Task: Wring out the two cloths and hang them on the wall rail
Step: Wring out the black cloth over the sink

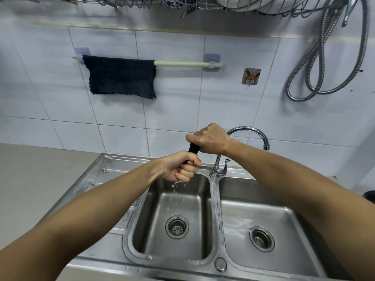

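Observation:
A dark cloth (193,150) is twisted into a tight roll between my fists, above the back of the left sink basin (172,246). My left hand (180,167) grips its lower end and my right hand (210,137) grips its upper end. Only a short black stretch shows between them. Water drips from under my left hand into the basin. A second dark blue cloth (121,77) hangs spread over the left part of the pale green wall rail (180,63); the rail's right part is bare.
A chrome tap (249,131) arches just right of my hands, over the divider to the right basin (263,216). A grey counter (40,179) lies left. A dish rack (223,5) hangs overhead, a metal hose (324,74) loops down the right wall, and a small adhesive hook (251,76) sticks to the tiles.

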